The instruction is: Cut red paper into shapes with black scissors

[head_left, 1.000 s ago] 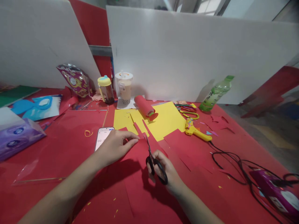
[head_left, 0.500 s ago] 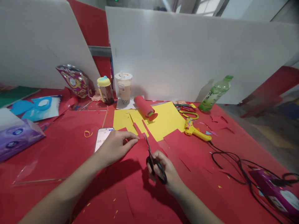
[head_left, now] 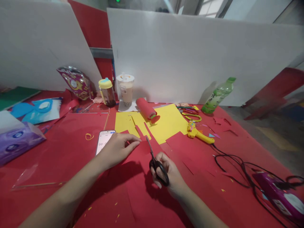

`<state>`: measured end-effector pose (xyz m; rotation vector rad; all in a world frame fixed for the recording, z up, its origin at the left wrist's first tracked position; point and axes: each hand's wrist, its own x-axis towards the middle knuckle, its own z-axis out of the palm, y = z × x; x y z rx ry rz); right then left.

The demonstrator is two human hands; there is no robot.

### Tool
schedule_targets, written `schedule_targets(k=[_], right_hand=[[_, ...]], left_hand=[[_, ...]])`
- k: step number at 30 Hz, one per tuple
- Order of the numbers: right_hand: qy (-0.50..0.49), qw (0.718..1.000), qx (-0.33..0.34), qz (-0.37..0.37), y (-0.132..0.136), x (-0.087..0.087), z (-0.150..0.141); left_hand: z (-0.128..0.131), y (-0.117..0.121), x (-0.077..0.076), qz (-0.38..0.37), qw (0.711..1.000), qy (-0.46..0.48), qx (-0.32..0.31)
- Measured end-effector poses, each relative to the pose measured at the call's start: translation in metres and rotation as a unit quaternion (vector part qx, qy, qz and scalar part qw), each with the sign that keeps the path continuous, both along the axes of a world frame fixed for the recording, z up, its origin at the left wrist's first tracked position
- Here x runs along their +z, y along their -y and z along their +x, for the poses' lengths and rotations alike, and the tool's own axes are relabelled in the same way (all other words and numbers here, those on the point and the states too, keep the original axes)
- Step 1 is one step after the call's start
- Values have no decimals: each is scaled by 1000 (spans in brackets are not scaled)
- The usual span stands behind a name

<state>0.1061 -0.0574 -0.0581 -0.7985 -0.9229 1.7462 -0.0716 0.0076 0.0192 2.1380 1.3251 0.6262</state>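
My right hand grips black-handled scissors, blades pointing away from me into a sheet of red paper. The blade tips sit at the sheet's far edge, by a narrow cut strip. My left hand pinches and holds down the same red sheet just left of the blades, fingers pressed together on its edge. Yellow paper lies right behind the red sheet.
A phone lies beside my left hand. Behind are a red paper roll, a bubble tea cup, a yellow-lidded jar, a green bottle, a yellow glue gun with black cable, and a tissue pack.
The scissors have edged slightly forward along the cut in the red paper. My left hand has stayed in place on the sheet.
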Motion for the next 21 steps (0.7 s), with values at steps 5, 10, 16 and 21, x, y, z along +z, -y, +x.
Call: schedule_targets(k=[5, 10, 16, 21], right_hand=[[-43, 996, -76, 19, -2, -2, -1], [-40, 989, -140, 16, -4, 1, -3], [-30, 985, -155, 62, -5, -1, -4], [27, 984, -172, 40, -7, -7, -6]], left_hand=[[0, -3, 0, -28, 998, 41, 49], [-1, -6, -6, -135, 966, 190, 112], [6, -8, -14, -233, 891, 352, 166], [19, 0, -23, -284, 841, 437, 145]])
